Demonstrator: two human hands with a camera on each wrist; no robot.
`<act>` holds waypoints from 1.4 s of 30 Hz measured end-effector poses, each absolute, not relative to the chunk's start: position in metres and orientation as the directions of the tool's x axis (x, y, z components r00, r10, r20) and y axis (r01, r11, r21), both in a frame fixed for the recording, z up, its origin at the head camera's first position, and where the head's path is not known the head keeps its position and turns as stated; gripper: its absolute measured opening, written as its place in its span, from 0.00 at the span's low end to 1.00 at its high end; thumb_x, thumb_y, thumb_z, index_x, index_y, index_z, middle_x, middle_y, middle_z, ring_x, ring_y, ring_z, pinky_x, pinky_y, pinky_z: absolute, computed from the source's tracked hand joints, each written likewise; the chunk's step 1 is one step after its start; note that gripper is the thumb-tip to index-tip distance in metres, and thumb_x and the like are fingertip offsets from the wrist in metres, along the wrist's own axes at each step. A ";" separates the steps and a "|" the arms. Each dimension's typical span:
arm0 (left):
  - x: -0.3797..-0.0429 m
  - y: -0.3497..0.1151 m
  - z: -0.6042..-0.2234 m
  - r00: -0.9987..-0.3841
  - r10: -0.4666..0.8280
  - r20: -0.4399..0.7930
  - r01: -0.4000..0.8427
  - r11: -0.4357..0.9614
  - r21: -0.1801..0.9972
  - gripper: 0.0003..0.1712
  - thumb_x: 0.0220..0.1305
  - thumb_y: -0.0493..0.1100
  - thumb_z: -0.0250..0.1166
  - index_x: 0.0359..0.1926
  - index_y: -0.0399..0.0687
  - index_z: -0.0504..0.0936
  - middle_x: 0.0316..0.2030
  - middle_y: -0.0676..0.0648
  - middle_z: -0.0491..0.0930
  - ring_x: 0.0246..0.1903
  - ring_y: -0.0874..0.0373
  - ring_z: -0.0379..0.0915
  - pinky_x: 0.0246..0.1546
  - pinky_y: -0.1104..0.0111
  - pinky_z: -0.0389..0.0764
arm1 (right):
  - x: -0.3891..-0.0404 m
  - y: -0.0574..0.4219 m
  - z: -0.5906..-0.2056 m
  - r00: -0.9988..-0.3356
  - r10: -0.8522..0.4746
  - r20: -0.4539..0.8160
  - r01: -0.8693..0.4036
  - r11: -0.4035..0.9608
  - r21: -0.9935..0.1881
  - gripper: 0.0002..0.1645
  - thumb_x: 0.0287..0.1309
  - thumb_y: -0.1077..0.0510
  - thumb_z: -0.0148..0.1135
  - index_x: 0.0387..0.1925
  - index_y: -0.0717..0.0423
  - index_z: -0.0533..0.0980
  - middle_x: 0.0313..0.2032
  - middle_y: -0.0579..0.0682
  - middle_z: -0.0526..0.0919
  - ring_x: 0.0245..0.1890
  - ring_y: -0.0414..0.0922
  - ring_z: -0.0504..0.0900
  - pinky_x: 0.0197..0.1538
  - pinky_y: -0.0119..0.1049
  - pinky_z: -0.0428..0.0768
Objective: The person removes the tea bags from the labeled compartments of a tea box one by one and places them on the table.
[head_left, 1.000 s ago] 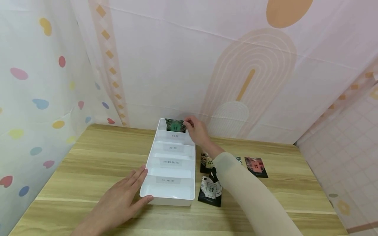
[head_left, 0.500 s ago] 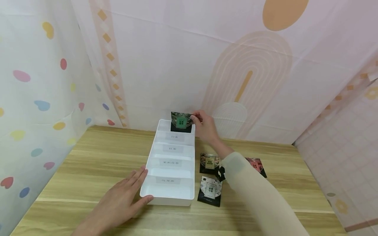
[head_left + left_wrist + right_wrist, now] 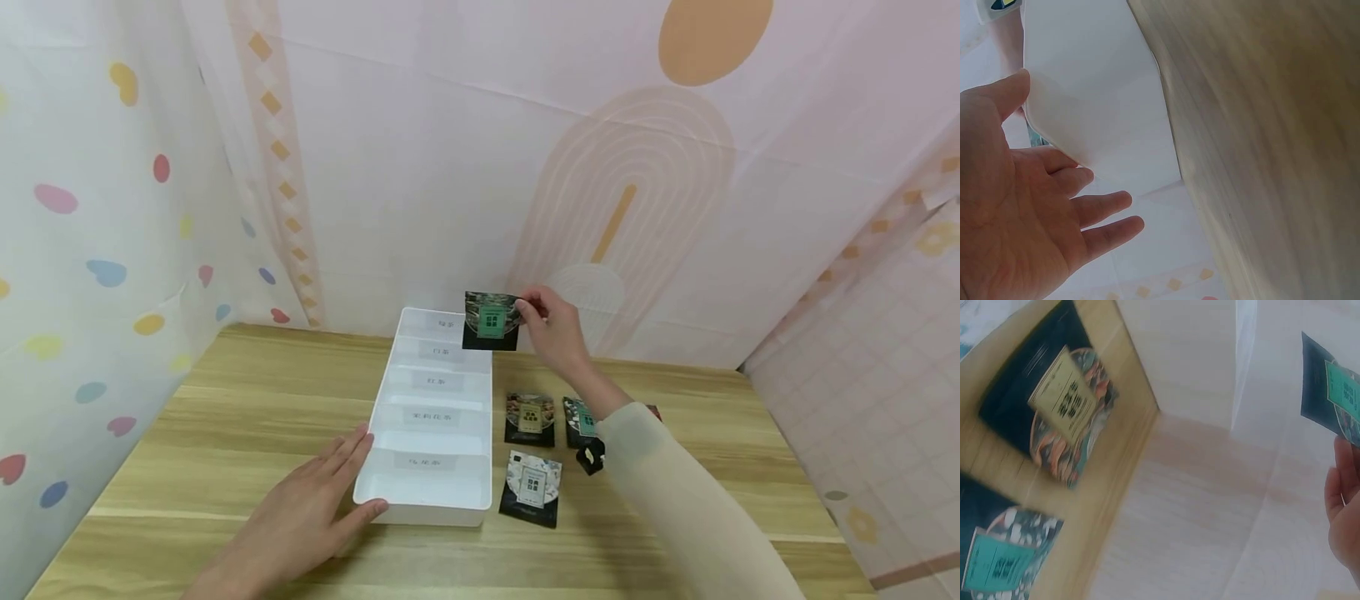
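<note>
My right hand pinches a dark tea packet with a green label by its upper right corner. The packet hangs above the far right end of a long white divided tray, partly hiding its far compartment. In the right wrist view that green-labelled packet shows at the right edge, above the fingers. My left hand rests against the tray's near left corner, thumb at the front and fingers along the side. The left wrist view shows these fingers extended and spread beside the white tray wall.
Right of the tray lie a yellow-labelled packet, a white-labelled packet and a teal-labelled packet. A red packet is mostly behind the right sleeve. A patterned curtain hangs behind the wooden table.
My right hand has lifted the green-labelled packet out of the tray's far compartment and moved it right. The left hand keeps its place at the tray's corner.
</note>
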State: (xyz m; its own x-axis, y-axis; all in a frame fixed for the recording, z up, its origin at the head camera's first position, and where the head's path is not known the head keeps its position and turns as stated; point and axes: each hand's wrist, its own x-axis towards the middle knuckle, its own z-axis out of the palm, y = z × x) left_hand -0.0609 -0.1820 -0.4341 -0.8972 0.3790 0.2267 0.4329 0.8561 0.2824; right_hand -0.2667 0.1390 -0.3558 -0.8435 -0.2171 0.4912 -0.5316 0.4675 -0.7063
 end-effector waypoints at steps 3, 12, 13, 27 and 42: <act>-0.061 -0.183 -0.435 -0.896 0.380 0.227 0.434 0.855 0.282 0.47 0.73 0.65 0.63 0.76 0.33 0.67 0.77 0.37 0.64 0.72 0.36 0.66 0.66 0.44 0.75 | -0.264 0.147 -0.354 -0.834 -0.218 0.506 -0.544 0.473 -0.693 0.06 0.76 0.65 0.60 0.47 0.64 0.81 0.38 0.57 0.86 0.37 0.51 0.85 0.40 0.38 0.84; -0.061 -0.186 -0.436 -0.901 0.371 0.227 0.426 0.858 0.287 0.48 0.73 0.65 0.63 0.76 0.33 0.67 0.77 0.37 0.63 0.72 0.36 0.65 0.65 0.43 0.75 | -0.254 0.166 -0.353 -0.835 -0.181 0.519 -0.535 0.486 -0.691 0.07 0.76 0.64 0.60 0.47 0.63 0.82 0.38 0.56 0.86 0.37 0.50 0.85 0.42 0.42 0.83; -0.062 -0.186 -0.436 -0.901 0.370 0.225 0.424 0.859 0.288 0.48 0.73 0.65 0.63 0.76 0.33 0.67 0.77 0.37 0.63 0.72 0.36 0.65 0.65 0.43 0.75 | -0.253 0.168 -0.353 -0.835 -0.176 0.521 -0.534 0.487 -0.691 0.07 0.76 0.64 0.60 0.47 0.63 0.82 0.38 0.57 0.86 0.37 0.51 0.85 0.41 0.42 0.83; -0.062 -0.187 -0.437 -0.898 0.374 0.232 0.430 0.858 0.281 0.48 0.73 0.66 0.63 0.76 0.33 0.66 0.77 0.37 0.63 0.73 0.37 0.65 0.65 0.43 0.75 | -0.226 0.196 -0.354 -0.811 -0.090 0.578 -0.549 0.459 -0.699 0.06 0.73 0.65 0.64 0.43 0.65 0.83 0.35 0.59 0.86 0.35 0.55 0.86 0.37 0.25 0.78; -0.062 -0.189 -0.437 -0.892 0.380 0.244 0.440 0.855 0.275 0.48 0.72 0.65 0.64 0.76 0.33 0.67 0.77 0.36 0.64 0.72 0.37 0.66 0.64 0.44 0.76 | -0.187 0.220 -0.375 -0.822 -0.147 0.551 -0.540 0.510 -0.669 0.03 0.71 0.68 0.64 0.40 0.63 0.83 0.31 0.51 0.86 0.33 0.51 0.84 0.36 0.28 0.78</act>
State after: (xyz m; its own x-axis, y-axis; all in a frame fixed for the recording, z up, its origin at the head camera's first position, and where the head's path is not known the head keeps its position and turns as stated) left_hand -0.0618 -0.1893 -0.4372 -0.8922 0.3802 0.2438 0.4395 0.8550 0.2753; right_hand -0.1872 0.2201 -0.3748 -0.8216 -0.1467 0.5509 -0.5400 0.5104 -0.6693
